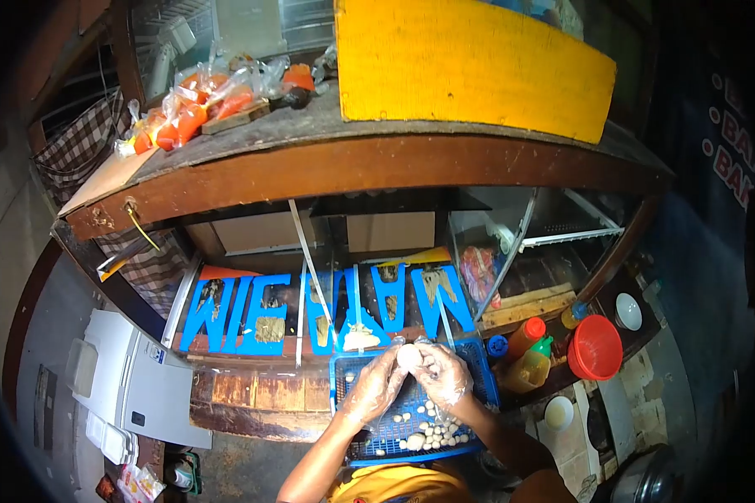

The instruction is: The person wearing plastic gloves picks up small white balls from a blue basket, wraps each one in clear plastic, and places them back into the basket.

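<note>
The one view looks from the person's head, forward and steeply down, wide enough to bow straight edges. The hands (pixel 374 386) and basket (pixel 373 448) sit close, at lower middle; the stall (pixel 377 163) spreads beyond them, up to the top edge. Both sides darken, and the far right is hard to make out.

The ball (pixel 408 358) is whitish, the basket (pixel 483 373) blue, the cloth (pixel 80 155) brown-white checked.

The round white ball (pixel 409 358) looks smooth; the thin clear gloves (pixel 454 388), wrinkled shiny plastic. The near blue rectangular basket (pixel 377 446) is plastic mesh. Left, brown planks (pixel 264 392) show worn wood; right, the round red bucket (pixel 596 346) is glossy plastic.
</note>
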The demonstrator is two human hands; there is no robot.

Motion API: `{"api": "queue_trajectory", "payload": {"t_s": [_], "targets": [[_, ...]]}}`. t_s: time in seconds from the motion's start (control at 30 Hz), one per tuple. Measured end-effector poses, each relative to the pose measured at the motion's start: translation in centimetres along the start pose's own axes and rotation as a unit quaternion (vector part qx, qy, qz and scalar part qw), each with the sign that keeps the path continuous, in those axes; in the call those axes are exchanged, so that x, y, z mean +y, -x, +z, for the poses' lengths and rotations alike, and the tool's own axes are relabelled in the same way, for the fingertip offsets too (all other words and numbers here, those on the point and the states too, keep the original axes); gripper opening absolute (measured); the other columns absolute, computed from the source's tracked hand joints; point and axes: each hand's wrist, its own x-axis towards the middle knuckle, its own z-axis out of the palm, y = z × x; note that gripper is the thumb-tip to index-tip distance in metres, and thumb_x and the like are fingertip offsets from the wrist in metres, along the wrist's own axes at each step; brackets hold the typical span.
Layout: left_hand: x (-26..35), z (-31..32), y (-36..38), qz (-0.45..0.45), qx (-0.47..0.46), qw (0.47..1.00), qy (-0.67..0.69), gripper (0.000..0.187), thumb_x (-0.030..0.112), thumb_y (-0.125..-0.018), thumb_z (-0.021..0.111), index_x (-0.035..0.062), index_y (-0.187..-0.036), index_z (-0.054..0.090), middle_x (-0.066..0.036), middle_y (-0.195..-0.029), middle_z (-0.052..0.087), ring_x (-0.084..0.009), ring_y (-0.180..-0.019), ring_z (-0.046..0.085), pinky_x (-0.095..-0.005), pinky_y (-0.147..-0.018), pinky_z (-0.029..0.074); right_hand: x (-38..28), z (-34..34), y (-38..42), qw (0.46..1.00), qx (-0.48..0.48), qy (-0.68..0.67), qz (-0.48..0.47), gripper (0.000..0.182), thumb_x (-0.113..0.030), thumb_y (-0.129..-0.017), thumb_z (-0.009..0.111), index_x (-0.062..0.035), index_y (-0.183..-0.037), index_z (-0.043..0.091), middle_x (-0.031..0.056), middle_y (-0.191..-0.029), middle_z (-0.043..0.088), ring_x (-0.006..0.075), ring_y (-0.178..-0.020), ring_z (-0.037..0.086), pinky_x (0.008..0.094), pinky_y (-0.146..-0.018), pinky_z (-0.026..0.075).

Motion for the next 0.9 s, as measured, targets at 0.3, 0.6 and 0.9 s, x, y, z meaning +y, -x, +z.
{"api": "queue_trajectory", "payload": {"t_s": [0.3, 0.6, 0.9], "targets": [[0.0, -1.9, -3.2, 0.104, 0.066, 0.991, -0.061, 0.049, 0.013, -0.104, 0.067, -0.005, -0.147, 0.051, -0.032, -0.135, 0.065, -0.0463, -0.128, 0.063, -0.0486, -0.107, 0.053, -1.2, 0.4, -3.9, 0.994, 0.047, -0.05, -0.084, 0.04, -0.008, -0.093, 0.081, -0.0016, -0.13, 0.069, 0.0167, -0.116, 0.073, 0.0252, -0.099, 0.076, 0.0341, -0.082, 0.063], [0.5, -3.5, -8.0, 0.229, 0.168, 0.955, -0.083, 0.051, 0.003, -0.099, 0.071, -0.0054, -0.146, 0.053, -0.031, -0.135, 0.065, -0.0462, -0.123, 0.066, -0.046, -0.104, 0.055, -1.3, 1.2, -9.4, 0.976, 0.102, -0.088, -0.173, 0.04, -0.008, -0.09, 0.083, -0.001, -0.127, 0.07, 0.017, -0.118, 0.074, 0.0273, -0.098, 0.078, 0.0342, -0.081, 0.065], [0.8, -5.5, -12.9, 0.313, 0.225, 0.915, -0.116, 0.054, -0.001, -0.096, 0.07, -0.0061, -0.146, 0.052, -0.03, -0.127, 0.068, -0.047, -0.114, 0.068, -0.0477, -0.098, 0.057, -1.7, 1.6, -14.7, 0.96, 0.133, -0.063, -0.239, 0.043, -0.004, -0.09, 0.083, 0.0003, -0.13, 0.068, 0.0143, -0.13, 0.069, 0.0229, -0.112, 0.073, 0.0324, -0.095, 0.06]]}}
